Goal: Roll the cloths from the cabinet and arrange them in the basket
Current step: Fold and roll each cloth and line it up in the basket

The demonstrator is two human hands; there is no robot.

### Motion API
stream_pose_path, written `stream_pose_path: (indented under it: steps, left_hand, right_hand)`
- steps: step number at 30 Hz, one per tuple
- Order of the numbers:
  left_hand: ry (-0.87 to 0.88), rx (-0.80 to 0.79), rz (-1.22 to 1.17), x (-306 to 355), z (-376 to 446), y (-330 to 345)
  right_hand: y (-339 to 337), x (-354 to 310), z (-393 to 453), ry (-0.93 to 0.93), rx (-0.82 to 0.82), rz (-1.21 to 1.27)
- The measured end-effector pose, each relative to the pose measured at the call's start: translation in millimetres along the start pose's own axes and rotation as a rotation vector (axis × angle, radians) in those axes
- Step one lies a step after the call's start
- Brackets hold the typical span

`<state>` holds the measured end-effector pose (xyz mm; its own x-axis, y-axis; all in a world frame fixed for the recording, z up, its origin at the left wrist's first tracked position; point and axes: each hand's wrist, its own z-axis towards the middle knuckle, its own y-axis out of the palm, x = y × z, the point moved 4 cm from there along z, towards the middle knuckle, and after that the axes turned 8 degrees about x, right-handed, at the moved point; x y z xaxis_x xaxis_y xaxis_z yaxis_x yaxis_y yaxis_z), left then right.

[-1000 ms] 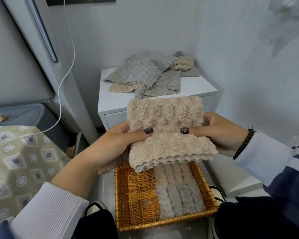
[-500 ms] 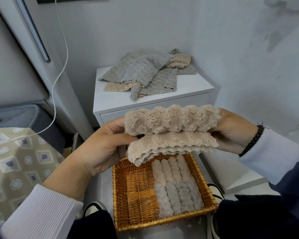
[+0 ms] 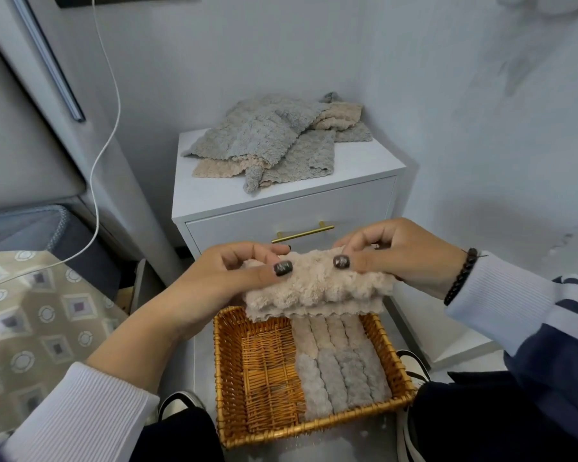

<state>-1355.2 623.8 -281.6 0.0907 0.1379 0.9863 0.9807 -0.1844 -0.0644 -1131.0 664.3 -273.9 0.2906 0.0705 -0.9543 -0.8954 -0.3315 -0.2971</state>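
Item one, the wicker basket (image 3: 314, 428), our landmark: it sits on the pale floor in front of the white cabinet (image 3: 347, 168). Its left half shows bare weave. Its right half holds rolled cloths (image 3: 342, 361) lying side by side in two rows: beige rolls in the row nearer the cabinet, grey rolls in the row nearer us.

Item two, the beige cloth (image 3: 317, 285): we hold it in the air just above the basket's far rim, between basket and cabinet drawer. Its upper part is bunched into a thick roll; scalloped layers hang below, over the far ends of the beige rolls.

Item three, our left hand (image 3: 221, 281): it grips the cloth's left end, thumb pressed on the front, fingers curled over the top.

Item four, our right hand (image 3: 404, 258): it grips the cloth's right end in like fashion, thumb on the front, fingers curled over the upper edge. A dark bead bracelet (image 3: 461, 278) sits at that wrist.

Item five, the loose cloths (image 3: 274, 141): a heap of grey and beige pieces lies unrolled on the cabinet top, well beyond the basket.

Item six, a brass handle (image 3: 302, 233) on the cabinet drawer, just beyond our fingers.

Item seven, a white cable (image 3: 109, 95) hanging down the wall, left of the basket.
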Motion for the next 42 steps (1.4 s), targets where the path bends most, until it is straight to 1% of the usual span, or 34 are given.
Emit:
stream_pose_path:
  steps: [2,5,7,9,12,14,16,19,21,22,23,27,30,32,34,37,39,42]
  left_hand:
    - [0.018,0.002,0.043,-1.7,1.6,-0.5]
    - [0.016,0.001,0.058,-6.7,4.0,-5.4]
    - [-0.002,0.013,0.115,-10.2,5.4,-9.7]
    - [-0.020,-0.008,0.112,-13.9,6.6,-10.1]
    - [-0.016,-0.026,0.091,-16.7,8.0,-9.0]
    - [-0.013,0.002,0.126,-19.6,9.1,-12.0]
    - [-0.002,0.104,0.252,-24.3,10.5,-18.4]
    - [-0.006,0.339,0.470,-35.7,12.6,-28.7]
    - [-0.033,0.464,0.541,-43.9,13.2,-32.5]
    - [-0.063,0.492,0.548,-48.7,13.8,-33.3]
    - [-0.104,0.489,0.520,-54.8,14.8,-32.9]
    - [-0.312,0.354,0.287,-76.9,15.5,-18.3]
    - [-0.460,0.285,0.150,-91.1,16.3,-11.3]
    - [-0.534,0.264,0.128,-101.2,17.8,-9.9]
    - [-0.565,0.252,0.212,-113.7,19.4,-9.3]
    - [-0.592,0.270,0.311,-135.1,25.2,-3.1]
    - [-0.598,0.313,0.295,-153.4,32.6,-0.7]
    - [-0.634,0.419,0.213,-180.7,44.6,-0.5]
  right_hand:
    - [1.4,1.6,1.2,-0.029,-0.032,-0.080]
    - [2.9,4.9,2.8,-0.007,-0.082,-0.065]
    - [5.0,7.9,4.1,-0.002,-0.113,-0.187]
    - [12.0,12.3,3.4,0.016,-0.183,-0.339]
    - [31.0,19.4,0.9,0.026,-0.311,-0.431]
    - [44.8,22.7,0.8,0.006,-0.364,-0.491]
    - [53.6,24.3,4.7,-0.024,-0.352,-0.553]
    - [58.5,29.5,14.9,-0.017,-0.285,-0.591]
    - [60.8,38.4,21.6,0.025,-0.231,-0.614]
    - [62.5,43.6,24.7,0.047,-0.202,-0.622]
    - [65.2,49.0,26.9,0.065,-0.173,-0.625]
    - [86.5,72.1,28.5,0.110,-0.095,-0.660]
    - [109.7,91.6,23.5,0.144,-0.050,-0.698]
    - [124.9,104.0,19.3,0.131,-0.044,-0.706]
    - [139.7,115.5,12.9,0.127,-0.065,-0.705]
    - [155.7,134.3,0.7,0.146,-0.105,-0.686]
    - [165.9,145.5,-4.6,0.172,-0.138,-0.680]
    - [177.8,159.8,-7.8,0.207,-0.133,-0.633]
